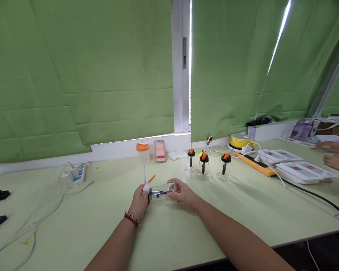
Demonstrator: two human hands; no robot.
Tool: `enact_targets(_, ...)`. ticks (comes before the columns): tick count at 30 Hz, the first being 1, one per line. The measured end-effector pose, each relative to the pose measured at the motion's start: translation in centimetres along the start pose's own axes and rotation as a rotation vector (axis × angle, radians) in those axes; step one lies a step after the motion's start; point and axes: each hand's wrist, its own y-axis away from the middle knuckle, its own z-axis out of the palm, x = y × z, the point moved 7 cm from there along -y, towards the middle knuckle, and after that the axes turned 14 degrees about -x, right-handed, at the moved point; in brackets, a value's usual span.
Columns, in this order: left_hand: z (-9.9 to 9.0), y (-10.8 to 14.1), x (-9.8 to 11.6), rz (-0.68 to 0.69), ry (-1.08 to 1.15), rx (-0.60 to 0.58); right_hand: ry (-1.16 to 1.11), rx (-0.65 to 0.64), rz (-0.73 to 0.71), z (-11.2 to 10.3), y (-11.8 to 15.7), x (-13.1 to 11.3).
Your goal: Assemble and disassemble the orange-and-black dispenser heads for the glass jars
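Observation:
Above the front middle of the table, a clear bottle (161,196) lies on its side between my two hands, a dark stem showing inside it. My left hand (140,198) is closed round its cap end, at the left. An orange strip (151,178) and a thin metal rod (144,175) stick up there; the cap itself is mostly hidden by my fingers. My right hand (183,194) grips the wide base end, thumb and fingers on opposite sides. Beyond the right hand stand several similar clear bottles (224,168) with black and orange tops.
An orange-lidded cup (143,153), a pink-and-white box (160,151) and white paper (177,154) sit by the window ledge. At left are a power strip (78,176) and cables. At right lie an orange power strip (255,164), stacked white packs (302,171) and another person's hands (335,161).

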Motion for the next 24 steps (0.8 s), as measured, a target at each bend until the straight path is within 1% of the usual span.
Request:
enact_targets(3,0.0,0.0,-0.5,-0.079,0.038,0.001,0.307,-0.025,-0.166,0.4,0.8,-2.7)
enact_targets(4,-0.1,0.0,-0.5,-0.091,0.046,0.002,0.378,-0.036,-0.221,0.6,0.9,-3.2)
enact_targets(5,-0.1,0.0,-0.5,-0.087,0.048,0.007,0.405,-0.040,-0.256,0.7,1.0,-3.5)
enact_targets(6,-0.2,0.0,-0.5,-0.076,0.045,0.015,0.381,-0.034,-0.262,0.6,0.9,-3.3)
enact_targets(7,-0.3,0.0,-0.5,-0.065,0.040,0.023,0.314,-0.025,-0.234,0.3,0.6,-2.8)
enact_targets(9,-0.3,0.0,-0.5,-0.051,0.023,0.031,0.111,-0.015,-0.107,-0.3,0.0,-0.9)
enact_targets(11,-0.3,-0.1,-0.7,-0.051,0.002,0.029,-0.022,-0.054,0.002,-0.5,-0.4,0.5)
enact_targets(12,-0.3,-0.2,-0.8,-0.052,-0.006,0.024,-0.021,-0.083,0.015,-0.5,-0.4,0.7)
enact_targets(14,-0.2,-0.5,-1.1,-0.047,-0.017,0.005,0.074,-0.101,-0.047,-0.6,-0.3,0.2)
enact_targets(16,-0.1,-0.7,-1.3,-0.043,-0.016,-0.008,0.126,-0.074,-0.141,-0.9,-0.1,-0.6)
enact_targets(17,-0.1,-0.7,-1.4,-0.046,-0.013,-0.010,0.096,-0.057,-0.157,-0.9,-0.1,-0.7)
enact_targets(18,-0.2,-0.8,-1.5,-0.053,-0.010,-0.008,0.035,-0.041,-0.138,-1.0,-0.2,-0.5)
enact_targets(20,-0.3,-0.9,-1.9,-0.069,-0.007,0.001,-0.089,-0.034,-0.023,-0.9,-0.4,0.6)
enact_targets(21,-0.3,-1.0,-2.0,-0.073,-0.004,0.003,-0.112,-0.037,0.030,-0.8,-0.5,1.0)
enact_targets(22,-0.4,-1.0,-2.1,-0.077,-0.001,0.003,-0.090,-0.044,0.051,-0.7,-0.5,1.1)
enact_targets(23,-0.4,-1.1,-2.2,-0.082,0.002,0.003,-0.026,-0.058,0.034,-0.6,-0.4,0.7)
enact_targets(24,-0.5,-1.1,-2.3,-0.091,0.007,0.002,0.068,-0.066,-0.028,-0.6,-0.2,0.0)
